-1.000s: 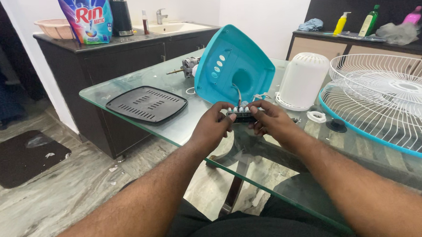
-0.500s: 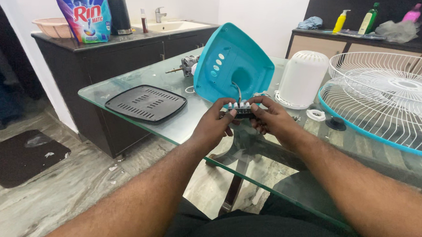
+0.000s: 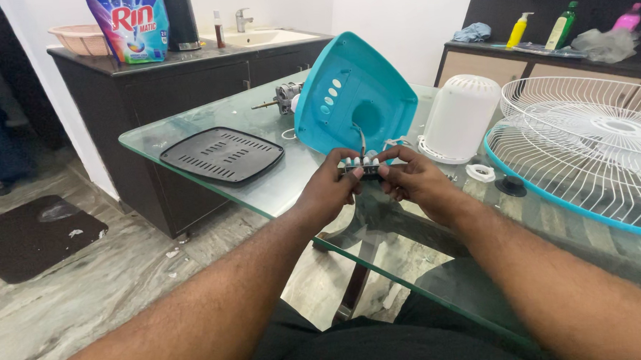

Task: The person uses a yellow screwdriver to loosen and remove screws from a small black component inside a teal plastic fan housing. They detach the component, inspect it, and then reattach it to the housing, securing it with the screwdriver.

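Both of my hands hold a small dark switch block [image 3: 362, 166] with a row of white push buttons, just above the glass table [image 3: 263, 190]. My left hand [image 3: 331, 183] pinches its left end and my right hand [image 3: 414, 179] grips its right end. Wires run from the block up into the hole of a teal fan base housing [image 3: 349, 103] that stands tilted right behind my hands.
A black vented base plate [image 3: 222, 154] lies on the table to the left. A fan motor [image 3: 284, 99] sits behind the housing. A white motor cover [image 3: 458, 116], a white ring nut [image 3: 480, 172] and a white wire fan guard [image 3: 586, 147] stand to the right.
My hands and the switch block have stayed in about the same place before the teal housing; the fingers shifted slightly along the block.
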